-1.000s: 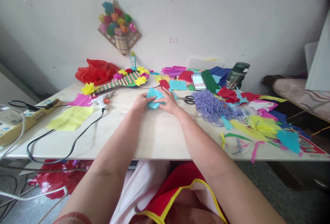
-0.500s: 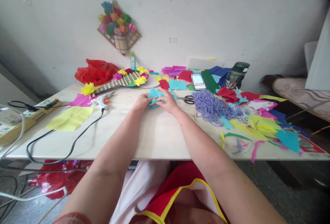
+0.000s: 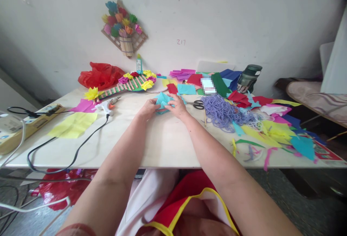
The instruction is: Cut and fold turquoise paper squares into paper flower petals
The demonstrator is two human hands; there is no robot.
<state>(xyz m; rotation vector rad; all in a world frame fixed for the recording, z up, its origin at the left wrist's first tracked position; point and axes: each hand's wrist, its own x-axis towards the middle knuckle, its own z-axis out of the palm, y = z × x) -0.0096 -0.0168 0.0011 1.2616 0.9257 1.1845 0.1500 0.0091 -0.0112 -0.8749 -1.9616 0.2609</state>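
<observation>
A piece of light-blue crepe paper (image 3: 163,100), creased and partly folded, is held between both hands above the middle of the table. My left hand (image 3: 148,109) grips its left edge with closed fingers. On the other side my right hand (image 3: 177,106) pinches the paper, fingers lying over its front. Some of the paper is hidden behind the fingers. Just right of my right hand lie black-handled scissors (image 3: 198,104). Behind the hands are a flat light-blue paper piece (image 3: 186,89) and a red one (image 3: 171,88).
A white glue gun (image 3: 106,107) with a black cord lies left, beside yellow paper (image 3: 73,125) and a power strip (image 3: 29,127). A flower-decorated craft piece (image 3: 130,85) lies behind. Purple yarn (image 3: 222,111), coloured paper scraps and a dark bottle (image 3: 248,78) stand or lie right.
The light-blue paper has shifted shape slightly between my fingers, its top now more peaked. Both hands stay in nearly the same place.
</observation>
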